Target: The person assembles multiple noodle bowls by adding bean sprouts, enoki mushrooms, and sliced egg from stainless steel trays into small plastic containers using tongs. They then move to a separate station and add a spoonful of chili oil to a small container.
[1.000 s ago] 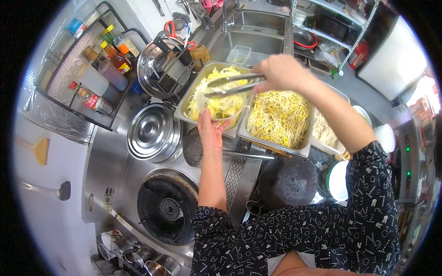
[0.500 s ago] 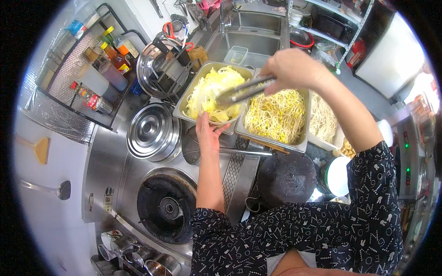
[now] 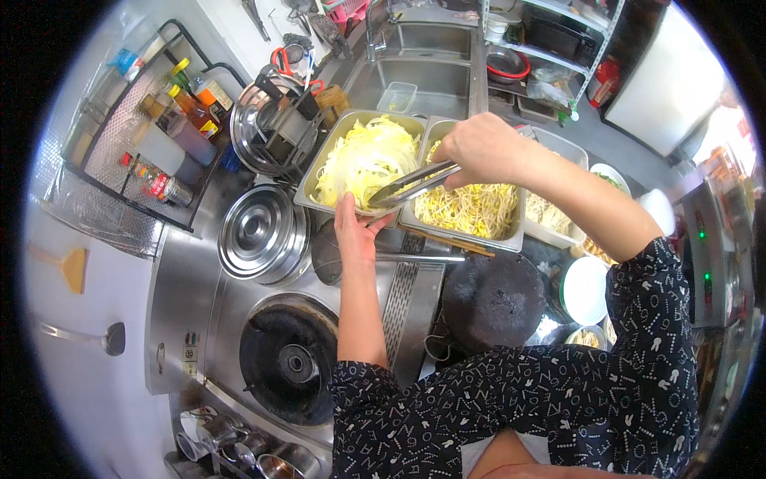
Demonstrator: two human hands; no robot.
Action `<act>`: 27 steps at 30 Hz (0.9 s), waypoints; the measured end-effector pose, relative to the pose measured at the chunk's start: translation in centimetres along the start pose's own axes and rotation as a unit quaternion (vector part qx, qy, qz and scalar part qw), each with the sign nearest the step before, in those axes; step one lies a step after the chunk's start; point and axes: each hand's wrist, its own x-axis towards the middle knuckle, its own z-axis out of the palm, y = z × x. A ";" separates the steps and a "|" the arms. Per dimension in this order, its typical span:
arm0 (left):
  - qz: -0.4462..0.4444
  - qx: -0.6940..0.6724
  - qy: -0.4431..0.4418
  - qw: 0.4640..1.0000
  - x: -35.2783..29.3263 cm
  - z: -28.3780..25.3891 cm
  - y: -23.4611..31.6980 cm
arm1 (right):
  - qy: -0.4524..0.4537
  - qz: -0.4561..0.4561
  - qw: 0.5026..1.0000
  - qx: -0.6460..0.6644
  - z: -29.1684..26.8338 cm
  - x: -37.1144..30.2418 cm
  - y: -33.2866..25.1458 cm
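Note:
My right hand (image 3: pixel 487 150) is closed round a pair of metal tongs (image 3: pixel 416 180), whose tips reach down to the shredded yellow-white cabbage (image 3: pixel 369 156). The cabbage fills a rectangular metal pan (image 3: pixel 306 185). My left hand (image 3: pixel 355 231) grips a clear plastic bowl at the pan's near rim, its thumb and fingers round the side. The see-through bowl is hard to tell from the cabbage in and behind it. Beside it, a second metal pan (image 3: pixel 517 239) holds bean sprouts (image 3: pixel 471 209), partly hidden under my right hand and the tongs.
A pale tub (image 3: pixel 565 236) of white shreds stands right of the sprouts. Nearer lie a ladle (image 3: pixel 327 254), round metal lids (image 3: pixel 259 227), a wok burner (image 3: pixel 291 359) and a dark round board (image 3: pixel 495 303). Sauce bottles (image 3: pixel 191 108) fill a rack at left; sinks (image 3: pixel 427 80) lie behind.
The tongs have slowed from a blur and now rest lower, by the bowl's near side. My right hand has come nearer and slightly left. The whole view has shifted a little.

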 end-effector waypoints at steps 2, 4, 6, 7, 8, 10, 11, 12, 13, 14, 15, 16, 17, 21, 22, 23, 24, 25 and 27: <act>-0.025 -0.010 0.001 1.000 -0.1 0.2 -0.1 | -0.034 0.056 0.998 0.004 -0.4 -0.2 0.2; -0.008 -0.005 -0.028 1.000 -0.2 0.4 -0.2 | 0.013 0.120 0.993 -0.015 -0.6 -0.6 0.6; -0.012 0.001 -0.041 0.999 -0.2 0.8 -0.3 | 0.007 0.095 0.995 -0.037 -0.7 -1.2 1.3; -0.022 0.008 -0.054 0.998 -0.1 1.4 -0.5 | -0.017 0.092 0.995 -0.038 -0.6 -1.9 1.6; -0.023 0.009 -0.078 0.997 -0.1 1.7 -0.8 | -0.053 0.066 0.996 -0.024 -0.5 -2.4 1.7; -0.052 0.006 -0.086 0.995 -0.2 2.7 -1.4 | -0.030 0.087 0.995 -0.033 -0.8 -3.9 2.5; -0.070 0.007 -0.090 0.993 -0.2 3.3 -1.8 | -0.027 0.131 0.991 -0.028 -0.9 -4.6 2.8; -0.069 0.016 -0.119 0.990 -0.3 3.9 -2.3 | 0.006 0.179 0.983 -0.046 -1.0 -5.5 3.2; -0.070 0.029 -0.136 0.988 -0.5 4.5 -2.8 | 0.034 0.196 0.978 -0.064 -1.0 -5.9 3.2; -0.076 0.039 -0.156 0.984 -0.6 5.1 -3.4 | 0.015 0.183 0.982 -0.041 -0.8 -6.5 3.3; -0.081 0.032 -0.180 0.980 -0.6 5.7 -3.8 | -0.001 0.191 0.981 -0.041 -0.7 -6.9 3.2; -0.092 0.024 -0.205 0.974 -0.7 6.3 -4.2 | -0.027 0.195 0.980 -0.029 -0.3 -7.3 3.1; -0.089 0.015 -0.214 0.973 -0.8 6.8 -4.5 | -0.023 0.150 0.986 -0.066 -0.2 -8.2 3.1; -0.139 0.038 -0.227 0.963 -1.6 9.9 -6.7 | 0.065 0.255 0.963 -0.059 -0.2 -13.9 4.4; -0.152 0.048 -0.229 0.960 -1.8 10.8 -7.2 | 0.029 0.223 0.974 -0.034 0.1 -14.9 4.3; -0.158 0.061 -0.220 0.961 -2.0 11.9 -7.9 | -0.010 0.221 0.974 -0.036 0.5 -15.8 4.1; -0.180 0.050 -0.245 0.951 -2.2 12.9 -8.5 | -0.041 0.205 0.977 -0.044 0.9 -16.6 3.9; -0.196 0.041 -0.255 0.946 -2.6 13.9 -9.3 | -0.055 0.204 0.976 -0.044 1.0 -17.9 3.8; -0.217 0.054 -0.310 0.924 -3.4 15.8 -11.1 | -0.046 0.297 0.953 -0.020 0.2 -21.7 5.6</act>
